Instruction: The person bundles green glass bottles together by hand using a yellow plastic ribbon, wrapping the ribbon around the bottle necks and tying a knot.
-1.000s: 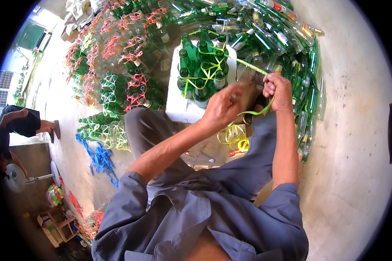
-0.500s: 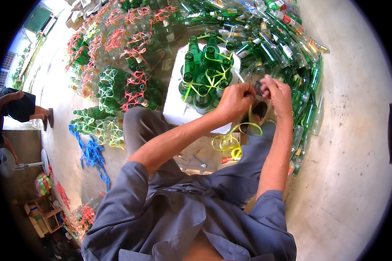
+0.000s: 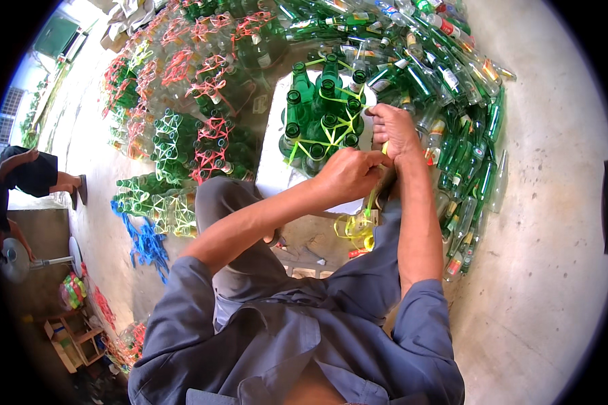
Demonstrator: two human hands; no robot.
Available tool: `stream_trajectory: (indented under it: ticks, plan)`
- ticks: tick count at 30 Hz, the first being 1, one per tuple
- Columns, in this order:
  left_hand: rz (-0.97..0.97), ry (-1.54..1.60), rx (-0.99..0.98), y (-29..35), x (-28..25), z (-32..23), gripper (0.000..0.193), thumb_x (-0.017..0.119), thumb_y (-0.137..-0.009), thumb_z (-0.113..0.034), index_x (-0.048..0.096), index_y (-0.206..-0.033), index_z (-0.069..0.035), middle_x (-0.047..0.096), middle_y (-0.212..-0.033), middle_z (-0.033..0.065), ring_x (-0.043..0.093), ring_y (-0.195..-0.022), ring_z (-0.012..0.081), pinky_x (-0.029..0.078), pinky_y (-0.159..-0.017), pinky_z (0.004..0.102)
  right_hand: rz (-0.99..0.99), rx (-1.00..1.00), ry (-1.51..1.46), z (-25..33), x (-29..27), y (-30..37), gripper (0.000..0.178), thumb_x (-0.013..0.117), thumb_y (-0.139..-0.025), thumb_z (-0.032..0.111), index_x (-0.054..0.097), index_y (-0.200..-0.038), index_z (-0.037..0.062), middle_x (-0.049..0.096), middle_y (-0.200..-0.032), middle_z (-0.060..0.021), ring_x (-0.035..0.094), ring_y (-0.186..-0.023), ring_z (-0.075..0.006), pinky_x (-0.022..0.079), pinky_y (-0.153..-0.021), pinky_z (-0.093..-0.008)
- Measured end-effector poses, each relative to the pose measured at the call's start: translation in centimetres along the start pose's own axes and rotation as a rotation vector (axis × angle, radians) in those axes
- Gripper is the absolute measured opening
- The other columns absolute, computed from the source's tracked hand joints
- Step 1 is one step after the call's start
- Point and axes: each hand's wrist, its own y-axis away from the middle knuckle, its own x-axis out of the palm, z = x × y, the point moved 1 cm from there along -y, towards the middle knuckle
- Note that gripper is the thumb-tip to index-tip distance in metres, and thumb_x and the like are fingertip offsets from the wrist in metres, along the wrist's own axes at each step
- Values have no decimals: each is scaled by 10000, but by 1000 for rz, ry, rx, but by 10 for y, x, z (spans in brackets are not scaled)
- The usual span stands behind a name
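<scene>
A cluster of green glass bottles (image 3: pixel 302 86) stands upright on a white block (image 3: pixel 269 162). Yellow-green plastic strap (image 3: pixel 341 130) is laced round the bottle necks. My right hand (image 3: pixel 395 131) is closed on the strap, its fingertips close beside the right-hand bottles. My left hand (image 3: pixel 348 174) is below it, thumb and forefinger pinched on the strap near my right wrist. From there the strap runs down to a loose yellow coil (image 3: pixel 358 233) between my knees. My hands hide part of the strap and the nearest bottles.
Loose green and clear bottles (image 3: pixel 446 74) lie piled at the far right. Bundles tied with red and green strap (image 3: pixel 213 135) stand at the left. Blue strap (image 3: pixel 147 241) lies on the floor, near a fan (image 3: pixel 15 259). Another person (image 3: pixel 37 172) stands at the far left.
My right hand has moved left and up toward the bottles, drawing strap along. My left hand has shifted down and left, below the right one. The loop of strap near my knee has straightened.
</scene>
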Motion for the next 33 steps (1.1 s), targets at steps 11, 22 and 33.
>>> stream_trajectory:
  ticks: [11,22,33]
  plan:
    - [-290,-281,-66,-34,-117,24,200,648,-894,-127,685,-1060,-23,712,-845,129,694,-761,197,530,-678,333,-56,-116,-82,-1,1,-14,76,642,-817,100,638,-765,45,353,-551,115,257,-424,0,165,-383,-202]
    - [197,-370,-111,-106,-118,89,342,540,-956,-319,641,-1104,-27,687,-925,138,685,-793,281,520,-707,378,-100,-118,-21,1,7,-10,124,645,-823,140,655,-814,17,354,-568,115,273,-443,-7,171,-401,-199]
    - [119,80,-488,-110,-118,103,269,661,-866,-287,737,-1001,-67,700,-712,64,644,-583,141,486,-532,306,-96,-116,-20,1,4,-12,145,647,-836,146,647,-836,1,362,-577,112,287,-455,-3,192,-398,-187]
